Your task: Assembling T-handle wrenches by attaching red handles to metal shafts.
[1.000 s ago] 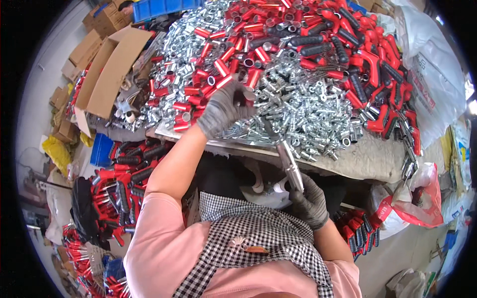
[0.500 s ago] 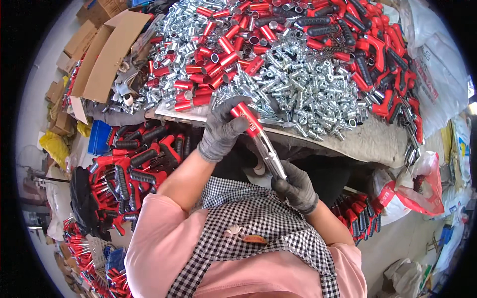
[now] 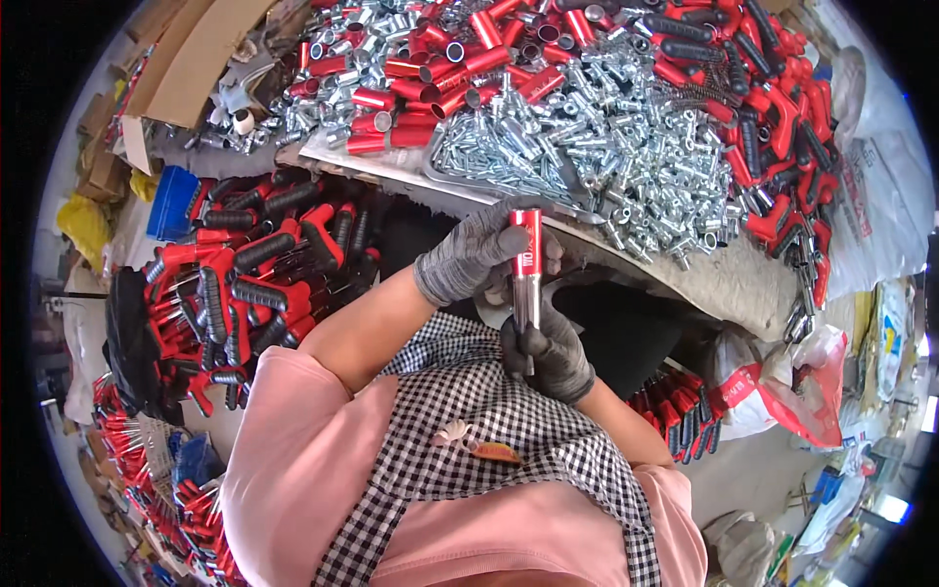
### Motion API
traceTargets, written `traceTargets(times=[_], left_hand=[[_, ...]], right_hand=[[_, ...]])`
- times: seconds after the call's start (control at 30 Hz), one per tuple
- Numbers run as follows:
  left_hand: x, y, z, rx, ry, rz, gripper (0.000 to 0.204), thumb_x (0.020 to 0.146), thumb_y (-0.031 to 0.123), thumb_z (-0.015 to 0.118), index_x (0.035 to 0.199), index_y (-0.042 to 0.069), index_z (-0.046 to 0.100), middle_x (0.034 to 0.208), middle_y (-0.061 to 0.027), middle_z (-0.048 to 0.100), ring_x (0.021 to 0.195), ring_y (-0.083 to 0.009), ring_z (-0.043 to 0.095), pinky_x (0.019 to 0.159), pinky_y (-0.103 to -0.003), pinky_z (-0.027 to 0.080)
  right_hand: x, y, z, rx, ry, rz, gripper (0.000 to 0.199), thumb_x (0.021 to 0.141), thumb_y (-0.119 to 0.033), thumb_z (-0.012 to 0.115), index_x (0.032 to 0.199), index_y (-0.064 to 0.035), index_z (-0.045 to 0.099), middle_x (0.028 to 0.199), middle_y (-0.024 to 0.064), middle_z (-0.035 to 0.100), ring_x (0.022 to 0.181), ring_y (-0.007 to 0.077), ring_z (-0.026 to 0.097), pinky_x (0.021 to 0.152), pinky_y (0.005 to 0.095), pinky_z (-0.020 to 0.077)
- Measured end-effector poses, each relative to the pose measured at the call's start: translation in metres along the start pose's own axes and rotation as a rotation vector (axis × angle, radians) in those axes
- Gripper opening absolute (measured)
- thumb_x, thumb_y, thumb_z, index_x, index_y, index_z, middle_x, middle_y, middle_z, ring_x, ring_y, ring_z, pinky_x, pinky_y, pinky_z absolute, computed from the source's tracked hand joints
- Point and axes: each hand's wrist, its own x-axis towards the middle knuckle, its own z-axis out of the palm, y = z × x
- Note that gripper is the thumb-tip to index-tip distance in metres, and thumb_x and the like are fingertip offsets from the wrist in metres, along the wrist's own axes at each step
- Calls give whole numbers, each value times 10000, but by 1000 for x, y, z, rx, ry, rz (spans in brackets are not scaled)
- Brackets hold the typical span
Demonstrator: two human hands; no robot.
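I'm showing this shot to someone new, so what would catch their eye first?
Dead centre, two grey-gloved hands meet on one part: the left hand grips a red tube at the top, and the right hand holds the silver metal rod below it. Above them, the table is heaped with shiny metal fittings and red sleeves. A pile of red-and-black handles lies at the left.

You are holding a red sleeve upright above your lower grip, sitting over a silver metal rod that is standing vertically below it.
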Motion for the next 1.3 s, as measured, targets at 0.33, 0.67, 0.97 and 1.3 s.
traceTargets(times=[0.33,0.67,0.97,1.3], left_hand=[[-45,-15,3,310,-33,-132,512,968,282,526,1388,22,390,1250,-111,551,1158,-199,522,993,-329,408],[-55,-36,-2,90,-72,-183,415,913,270,595,1246,40,501,831,-23,579,715,-113,568,651,-269,483],[-12,-28,-8,566,-44,-4,528,764,344,769,1163,50,585,896,-89,634,751,-187,628,687,-333,517],[1,-14,-19,874,43,100,621,762,410,748,1225,55,536,1049,-199,634,978,-357,627,827,-403,500]], right_hand=[[18,-14,-34,-1157,-433,191,504,920,-241,573,1345,-9,434,1285,147,534,1134,263,543,967,366,438],[71,-111,-7,-1254,-90,-80,406,834,-218,686,1191,-54,581,1034,103,635,913,209,613,802,354,493],[77,-125,4,-1720,-134,-105,351,826,-309,690,1063,-56,636,940,161,648,884,328,633,785,387,494],[83,-187,-36,-1433,114,-99,575,791,-287,723,1283,-75,514,929,128,659,828,266,659,736,362,530]])
